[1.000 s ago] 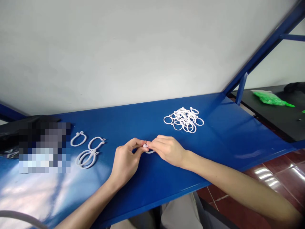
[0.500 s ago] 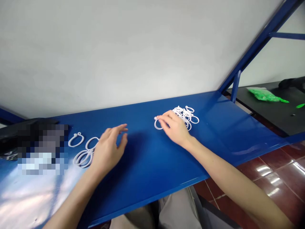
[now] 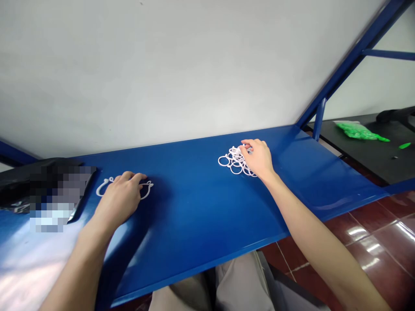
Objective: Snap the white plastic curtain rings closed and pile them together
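On the blue table (image 3: 194, 207) my left hand (image 3: 118, 198) lies palm down over the small group of white plastic rings (image 3: 104, 186) at the left, fingers curled on them; a ring end shows at its right. Whether it grips one I cannot see. My right hand (image 3: 257, 157) reaches to the heap of several white rings (image 3: 231, 162) at the back right, its fingertips pinched on a ring at the top of the heap.
A blurred dark object (image 3: 48, 190) sits at the table's left end. A blue slanted frame post (image 3: 343, 65) rises at the right. Beyond it a black table (image 3: 372, 155) holds a green bag (image 3: 356, 131). Red floor tiles lie below.
My hands, first together on one ring at the table's middle, have parted. The left went left onto the small ring group; the right went to the heap at the back right.
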A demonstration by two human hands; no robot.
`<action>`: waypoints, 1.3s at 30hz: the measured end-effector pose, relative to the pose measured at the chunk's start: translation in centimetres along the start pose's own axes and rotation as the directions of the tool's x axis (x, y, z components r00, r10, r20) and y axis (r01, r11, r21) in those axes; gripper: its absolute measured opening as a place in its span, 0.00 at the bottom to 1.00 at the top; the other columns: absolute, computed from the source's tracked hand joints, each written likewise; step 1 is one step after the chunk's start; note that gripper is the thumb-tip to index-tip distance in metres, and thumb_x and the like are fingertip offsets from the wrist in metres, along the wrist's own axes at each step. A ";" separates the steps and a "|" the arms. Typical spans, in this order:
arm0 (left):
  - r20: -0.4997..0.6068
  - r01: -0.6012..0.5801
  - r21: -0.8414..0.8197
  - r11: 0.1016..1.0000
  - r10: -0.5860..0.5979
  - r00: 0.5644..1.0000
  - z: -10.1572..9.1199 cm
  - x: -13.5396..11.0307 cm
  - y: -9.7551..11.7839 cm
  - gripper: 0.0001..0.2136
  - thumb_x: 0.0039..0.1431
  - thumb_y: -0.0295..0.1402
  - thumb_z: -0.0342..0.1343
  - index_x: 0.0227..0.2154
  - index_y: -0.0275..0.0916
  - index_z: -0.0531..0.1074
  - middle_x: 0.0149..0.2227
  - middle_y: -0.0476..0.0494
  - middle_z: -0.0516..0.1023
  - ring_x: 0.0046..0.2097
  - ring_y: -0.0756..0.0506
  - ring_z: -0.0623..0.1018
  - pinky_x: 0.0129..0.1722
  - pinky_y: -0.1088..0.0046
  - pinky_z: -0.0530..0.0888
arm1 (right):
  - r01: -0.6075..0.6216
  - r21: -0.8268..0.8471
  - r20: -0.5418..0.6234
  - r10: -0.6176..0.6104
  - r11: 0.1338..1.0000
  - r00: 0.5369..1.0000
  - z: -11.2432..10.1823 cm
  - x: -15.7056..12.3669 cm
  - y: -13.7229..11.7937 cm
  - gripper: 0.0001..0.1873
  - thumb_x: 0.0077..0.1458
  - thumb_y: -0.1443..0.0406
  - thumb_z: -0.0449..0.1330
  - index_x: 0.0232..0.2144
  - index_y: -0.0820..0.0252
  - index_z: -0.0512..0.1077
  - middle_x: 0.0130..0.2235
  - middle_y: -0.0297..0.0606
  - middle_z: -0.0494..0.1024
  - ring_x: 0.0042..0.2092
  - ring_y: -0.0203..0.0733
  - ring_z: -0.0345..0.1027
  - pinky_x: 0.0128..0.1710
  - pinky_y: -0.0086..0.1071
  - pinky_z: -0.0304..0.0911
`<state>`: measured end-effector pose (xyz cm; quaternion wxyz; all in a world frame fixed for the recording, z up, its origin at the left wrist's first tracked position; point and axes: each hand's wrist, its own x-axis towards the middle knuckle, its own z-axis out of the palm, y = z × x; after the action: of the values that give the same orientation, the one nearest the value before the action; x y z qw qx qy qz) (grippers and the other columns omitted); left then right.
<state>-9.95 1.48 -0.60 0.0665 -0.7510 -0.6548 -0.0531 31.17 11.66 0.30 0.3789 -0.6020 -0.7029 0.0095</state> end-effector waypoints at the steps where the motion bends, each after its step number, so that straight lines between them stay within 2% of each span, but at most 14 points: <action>1: 0.008 0.014 -0.025 1.000 -0.014 1.000 -0.1 0.1 0.0 0.20 0.66 0.31 0.39 0.49 0.35 0.75 0.44 0.31 0.77 0.43 0.33 0.79 0.43 0.57 0.74 | -0.001 0.000 -0.003 0.001 1.000 1.000 -0.1 -0.1 0.0 0.14 0.62 0.61 0.59 0.46 0.60 0.80 0.38 0.43 0.81 0.43 0.53 0.69 0.47 0.47 0.66; 5: 0.037 0.057 -0.102 0.993 -0.053 0.998 -0.7 0.3 1.0 0.18 0.67 0.36 0.41 0.44 0.39 0.76 0.42 0.36 0.79 0.42 0.36 0.79 0.42 0.60 0.73 | 0.033 0.001 -0.042 -0.033 0.999 0.999 -0.5 -0.5 -0.4 0.14 0.63 0.61 0.58 0.45 0.59 0.80 0.39 0.44 0.81 0.45 0.53 0.68 0.47 0.48 0.66; 10: 0.027 0.086 -0.238 0.968 -0.082 0.996 -1.3 0.5 3.9 0.13 0.64 0.41 0.46 0.38 0.43 0.74 0.40 0.42 0.81 0.38 0.40 0.80 0.37 0.66 0.71 | 0.195 0.033 -0.045 -0.194 0.980 0.980 -0.6 -2.1 -2.8 0.12 0.66 0.62 0.57 0.44 0.57 0.79 0.39 0.43 0.80 0.45 0.52 0.68 0.48 0.48 0.67; 12: 0.007 0.080 -0.329 0.941 -0.083 0.997 -1.4 0.5 5.7 0.11 0.63 0.42 0.49 0.36 0.43 0.72 0.36 0.45 0.81 0.36 0.42 0.80 0.35 0.68 0.70 | 0.275 0.114 0.005 -0.278 0.955 0.961 -0.5 -3.1 -4.3 0.11 0.67 0.61 0.57 0.45 0.57 0.79 0.39 0.42 0.80 0.45 0.50 0.69 0.49 0.47 0.67; 15: -0.061 0.046 -0.462 0.886 -0.084 0.995 -1.5 0.2 8.5 0.09 0.62 0.41 0.51 0.32 0.43 0.69 0.28 0.49 0.79 0.30 0.45 0.78 0.32 0.71 0.68 | 0.338 0.305 0.144 -0.394 0.890 0.908 -0.4 -4.7 -6.7 0.12 0.67 0.58 0.59 0.46 0.56 0.78 0.40 0.39 0.81 0.44 0.46 0.72 0.48 0.43 0.69; 18: -0.097 0.015 -0.594 0.805 -0.090 0.991 -1.6 -0.3 10.9 0.08 0.62 0.40 0.52 0.31 0.43 0.67 0.25 0.52 0.77 0.25 0.48 0.76 0.29 0.73 0.67 | 0.280 0.460 0.302 -0.445 0.842 0.843 -0.1 -6.2 -8.5 0.14 0.65 0.55 0.61 0.48 0.56 0.76 0.42 0.37 0.82 0.42 0.42 0.75 0.46 0.39 0.71; 20: -0.105 0.007 -0.664 0.748 -0.102 0.989 -1.6 -0.5 11.8 0.07 0.63 0.40 0.52 0.34 0.43 0.69 0.25 0.53 0.78 0.24 0.49 0.75 0.28 0.74 0.68 | 0.213 0.514 0.363 -0.436 0.831 0.823 0.2 -7.0 -9.2 0.13 0.65 0.57 0.62 0.48 0.57 0.75 0.41 0.37 0.82 0.41 0.41 0.76 0.44 0.37 0.72; 22: -0.111 0.007 -0.695 0.719 -0.117 0.987 -1.6 -0.6 12.3 0.08 0.64 0.40 0.53 0.39 0.42 0.71 0.25 0.53 0.79 0.24 0.49 0.75 0.28 0.74 0.68 | 0.154 0.538 0.391 -0.408 0.829 0.825 0.5 -7.4 -9.5 0.11 0.66 0.59 0.61 0.47 0.57 0.74 0.40 0.37 0.82 0.40 0.40 0.77 0.42 0.34 0.73; 26: -0.142 -0.028 -0.692 0.722 -0.098 0.985 -1.3 -0.5 12.6 0.12 0.66 0.38 0.53 0.47 0.42 0.73 0.28 0.53 0.81 0.25 0.49 0.75 0.29 0.75 0.70 | 0.103 0.562 0.394 -0.375 0.821 0.839 0.9 -7.8 -9.6 0.08 0.67 0.62 0.59 0.46 0.55 0.72 0.38 0.35 0.82 0.38 0.39 0.77 0.39 0.33 0.72; 29: -0.179 -0.082 -0.682 0.727 -0.057 0.982 -0.9 -0.6 12.8 0.12 0.67 0.38 0.52 0.49 0.42 0.74 0.31 0.51 0.82 0.27 0.49 0.77 0.31 0.75 0.72 | 0.151 0.561 0.355 -0.401 0.814 0.844 1.1 -8.0 -9.6 0.05 0.68 0.64 0.56 0.41 0.56 0.72 0.36 0.35 0.80 0.36 0.38 0.75 0.37 0.32 0.70; 33: -0.247 -0.148 -0.676 0.722 -0.033 0.969 -0.3 -1.1 13.0 0.11 0.69 0.37 0.51 0.47 0.43 0.76 0.37 0.46 0.85 0.34 0.47 0.82 0.36 0.73 0.77 | 0.274 0.538 0.272 -0.471 0.797 0.839 1.3 -8.3 -9.4 0.08 0.69 0.64 0.55 0.36 0.56 0.71 0.35 0.36 0.79 0.35 0.39 0.73 0.36 0.33 0.69; 35: -0.297 -0.198 -0.662 0.722 -0.010 0.955 0.0 -1.4 13.1 0.10 0.70 0.37 0.51 0.46 0.42 0.76 0.40 0.44 0.85 0.36 0.47 0.83 0.39 0.72 0.78 | 0.349 0.531 0.234 -0.529 0.772 0.816 1.5 -8.5 -9.2 0.09 0.70 0.64 0.54 0.37 0.56 0.72 0.35 0.37 0.80 0.36 0.40 0.72 0.37 0.34 0.70; 39: -0.346 -0.277 -0.621 0.733 0.060 0.936 0.1 -1.6 12.9 0.11 0.71 0.36 0.50 0.46 0.42 0.77 0.44 0.42 0.85 0.40 0.46 0.84 0.41 0.72 0.78 | 0.487 0.496 0.217 -0.645 0.719 0.733 1.5 -8.5 -8.9 0.13 0.72 0.64 0.51 0.36 0.58 0.74 0.34 0.39 0.80 0.36 0.41 0.72 0.38 0.36 0.71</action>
<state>2.62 -1.76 -1.38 -0.0994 -0.7649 -0.5035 -0.3893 22.75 2.62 -1.02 0.3376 -0.2465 -0.8958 0.1511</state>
